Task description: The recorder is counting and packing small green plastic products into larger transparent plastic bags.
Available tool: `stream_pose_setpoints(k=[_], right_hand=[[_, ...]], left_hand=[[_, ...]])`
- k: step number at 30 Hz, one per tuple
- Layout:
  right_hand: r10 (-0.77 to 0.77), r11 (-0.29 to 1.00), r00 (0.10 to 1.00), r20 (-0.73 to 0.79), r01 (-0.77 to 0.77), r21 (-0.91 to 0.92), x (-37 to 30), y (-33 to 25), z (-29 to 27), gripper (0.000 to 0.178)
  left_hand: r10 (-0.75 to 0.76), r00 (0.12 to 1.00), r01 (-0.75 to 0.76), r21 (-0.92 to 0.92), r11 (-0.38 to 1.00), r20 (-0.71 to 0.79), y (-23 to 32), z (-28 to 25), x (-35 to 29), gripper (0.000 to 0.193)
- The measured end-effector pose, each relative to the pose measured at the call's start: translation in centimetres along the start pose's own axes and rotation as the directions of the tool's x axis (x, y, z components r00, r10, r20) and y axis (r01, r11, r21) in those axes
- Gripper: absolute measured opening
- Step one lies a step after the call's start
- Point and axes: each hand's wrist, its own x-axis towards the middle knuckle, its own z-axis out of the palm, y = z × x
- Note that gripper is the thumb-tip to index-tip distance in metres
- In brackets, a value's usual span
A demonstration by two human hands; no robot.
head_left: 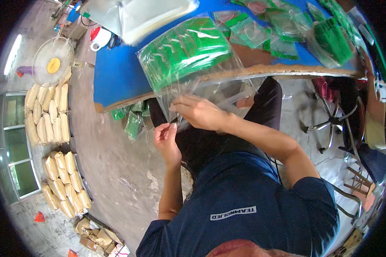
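Observation:
A large transparent plastic bag [240, 66] lies over the front edge of the blue-topped table [116, 81]. Inside it are several green-topped packets [193, 47] in an overlapping row. The loose end of the bag hangs over my lap. My left hand [167, 143] pinches a lower corner of that end between thumb and finger. Just above and to the right, my right hand [199, 112] has its fingers closed on the same loose plastic. Its fingertips are partly hidden behind the film.
Small green-and-transparent packets [283, 23] spread over the far right of the table. Flat transparent bags [146, 17] are stacked at the far left, near a red-and-white mug [101, 38]. Green packets [134, 124] hang below the table edge. Tan sacks [47, 113] stand left; a chair base [334, 122] stands right.

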Motion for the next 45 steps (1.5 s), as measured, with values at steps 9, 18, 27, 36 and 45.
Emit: stream_pose_setpoints(k=[9,18,27,36,45], right_hand=[[0.086,0.972,0.962,0.259,-0.138,0.189,0.2,-1.9,-0.4,0.015],[0.170,0.964,0.971,0.166,-0.199,0.177,-0.6,-3.1,-2.2,0.008],[0.940,0.341,0.146,-0.310,-0.318,0.884,-27.1,-0.1,-20.5,0.018],[0.749,0.548,0.658,0.074,-0.678,0.490,-12.2,-5.5,-10.1,0.017],[0.329,0.944,0.944,0.020,-0.328,-0.045,-3.6,-5.1,-3.0,0.019]], left_hand=[[-0.070,0.994,0.047,-0.237,0.970,-0.087,0.6,-0.4,-1.3,0.016],[0.120,0.974,-0.173,0.292,0.941,0.190,7.6,8.2,16.0,0.085],[0.171,0.924,-0.281,0.302,0.911,0.343,4.9,7.9,19.6,0.086],[0.179,0.912,-0.292,0.277,0.915,0.368,3.7,7.7,20.4,0.090],[0.164,0.904,-0.291,0.288,0.912,0.395,4.1,8.6,19.5,0.091]])
